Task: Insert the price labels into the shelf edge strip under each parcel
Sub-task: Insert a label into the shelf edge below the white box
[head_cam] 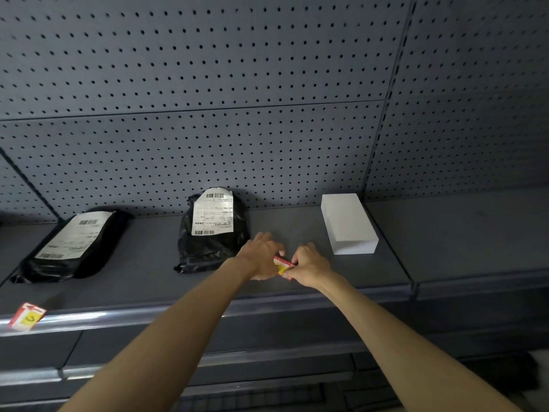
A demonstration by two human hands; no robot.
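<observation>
Both forearms reach forward and slightly upward from the bottom of the view, converging over the middle of the dark grey shelf (154,289). The left hand (261,257) is palm-down with its knuckles toward the camera, fingers curled in around the left end of a small stack of price labels (282,264), red and white at the top and yellow below. The right hand (310,267) meets it from the other side, wrist bent a little inward, thumb and fingertips pinched narrow on the right edge of the same stack. The 2 hands touch or nearly touch around the labels, which sit between them just above the shelf surface; whether the stack rests on the shelf cannot be told.

Just left of the left hand lies a black parcel (211,233) with a white shipping slip on top, its near corner close to the wrist. Well to the left of that lies a second black parcel (74,248), also carrying a white slip. Just right of the right hand, a little farther back, stands a white box (349,224).

Below the hands, along the shelf's front edge, runs the shiny shelf edge strip (89,319). Far to the left of the hands, 1 price label (26,316) sits tilted at that strip, beneath the second black parcel.
</observation>
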